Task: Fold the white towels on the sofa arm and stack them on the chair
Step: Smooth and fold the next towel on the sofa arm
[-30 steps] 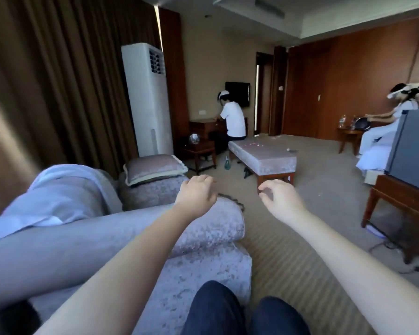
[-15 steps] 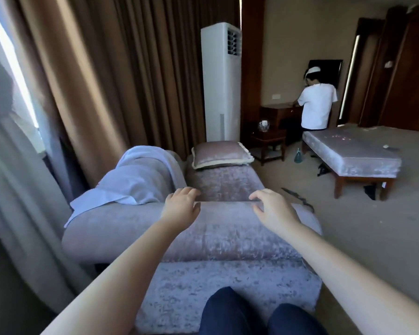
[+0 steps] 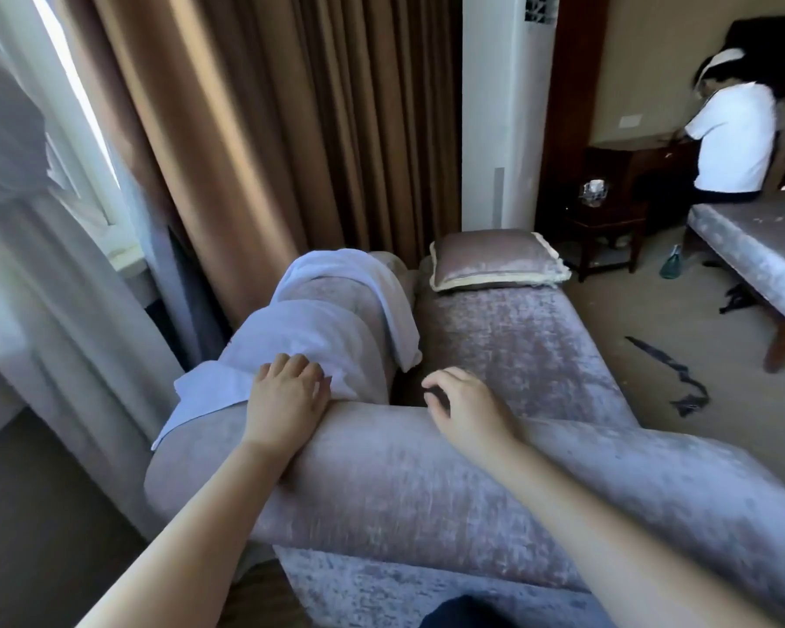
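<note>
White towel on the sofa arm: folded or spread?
Spread. The white towel drapes unfolded over the sofa arm, one corner hanging toward the seat; the left hand rests on its near end.

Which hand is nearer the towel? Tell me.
Left. The left hand rests on the towel; the right hand hovers to its right over the sofa, not touching it.

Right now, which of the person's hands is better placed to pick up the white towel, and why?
Left. The left hand lies on the near end of the towel, fingers on the cloth. The right hand hovers over the sofa, loosely curled, apart from the towel and holding nothing.
</note>
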Tool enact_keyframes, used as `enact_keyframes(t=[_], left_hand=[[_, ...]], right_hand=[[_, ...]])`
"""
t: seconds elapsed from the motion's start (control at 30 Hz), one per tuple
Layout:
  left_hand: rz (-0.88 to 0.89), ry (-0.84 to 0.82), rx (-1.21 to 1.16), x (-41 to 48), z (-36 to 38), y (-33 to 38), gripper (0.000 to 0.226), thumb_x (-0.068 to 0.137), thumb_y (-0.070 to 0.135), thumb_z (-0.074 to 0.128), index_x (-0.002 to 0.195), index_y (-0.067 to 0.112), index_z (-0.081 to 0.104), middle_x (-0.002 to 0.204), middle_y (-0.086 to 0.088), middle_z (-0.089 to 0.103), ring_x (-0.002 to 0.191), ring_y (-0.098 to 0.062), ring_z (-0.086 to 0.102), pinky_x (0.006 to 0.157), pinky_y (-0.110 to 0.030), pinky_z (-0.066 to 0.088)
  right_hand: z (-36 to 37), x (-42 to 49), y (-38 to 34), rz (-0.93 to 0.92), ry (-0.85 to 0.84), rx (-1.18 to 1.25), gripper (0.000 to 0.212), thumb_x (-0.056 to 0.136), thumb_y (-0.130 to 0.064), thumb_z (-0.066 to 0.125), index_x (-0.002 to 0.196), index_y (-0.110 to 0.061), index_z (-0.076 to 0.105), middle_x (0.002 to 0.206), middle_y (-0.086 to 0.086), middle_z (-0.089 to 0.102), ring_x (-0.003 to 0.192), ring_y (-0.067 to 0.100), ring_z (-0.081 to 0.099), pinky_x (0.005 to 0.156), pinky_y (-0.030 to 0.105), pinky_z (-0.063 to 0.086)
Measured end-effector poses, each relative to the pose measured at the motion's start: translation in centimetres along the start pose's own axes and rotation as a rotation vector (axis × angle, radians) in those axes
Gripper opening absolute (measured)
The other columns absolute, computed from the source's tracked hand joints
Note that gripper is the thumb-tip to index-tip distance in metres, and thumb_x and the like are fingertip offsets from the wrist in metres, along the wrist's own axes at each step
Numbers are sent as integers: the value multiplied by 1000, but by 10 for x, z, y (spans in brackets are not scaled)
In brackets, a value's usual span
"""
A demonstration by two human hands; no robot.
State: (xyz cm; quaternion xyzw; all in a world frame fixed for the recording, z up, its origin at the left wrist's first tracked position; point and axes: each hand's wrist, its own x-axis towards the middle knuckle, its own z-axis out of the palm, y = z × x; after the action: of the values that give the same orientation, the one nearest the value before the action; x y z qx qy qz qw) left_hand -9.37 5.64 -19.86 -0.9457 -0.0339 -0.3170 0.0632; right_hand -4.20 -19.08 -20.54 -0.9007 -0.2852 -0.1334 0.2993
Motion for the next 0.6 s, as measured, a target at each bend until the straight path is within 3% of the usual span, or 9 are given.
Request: enact_keyframes(t=[0.23, 0.37, 0.47, 0.6], left_hand=[[-134, 200, -145, -3, 3, 3, 35, 88, 22, 45, 55, 10, 47, 56, -4, 45, 58, -27, 45, 52, -37, 40], [-186, 254, -167, -5, 4, 2, 32, 86, 18, 44, 56, 9, 46, 56, -4, 43, 58, -24, 41, 54, -36, 37], [-193, 266, -179, -7, 7, 1, 32, 88, 23, 45, 59, 9, 49, 58, -4, 46, 61, -23, 42, 58, -37, 38], [-188, 256, -172, -6, 9, 0, 25, 84, 33, 51, 73, 11, 55, 70, -1, 52, 70, -23, 46, 70, -32, 34]], right_hand=[[47, 64, -48, -218, -211, 90, 29, 89, -33, 64, 115, -19, 65, 114, -2, 64, 110, 19, 56, 87, 35, 47], [63, 81, -56, -265, -276, 122, 24, 89, -36, 62, 107, -22, 68, 104, -4, 69, 101, 16, 60, 90, 33, 45], [69, 86, -55, -357, -286, 161, 14, 93, -30, 58, 93, -19, 67, 88, -3, 68, 88, 18, 60, 80, 31, 41], [70, 91, -52, -205, -273, 202, 14, 102, -28, 40, 93, -19, 46, 86, 5, 63, 80, 25, 57, 63, 37, 39]])
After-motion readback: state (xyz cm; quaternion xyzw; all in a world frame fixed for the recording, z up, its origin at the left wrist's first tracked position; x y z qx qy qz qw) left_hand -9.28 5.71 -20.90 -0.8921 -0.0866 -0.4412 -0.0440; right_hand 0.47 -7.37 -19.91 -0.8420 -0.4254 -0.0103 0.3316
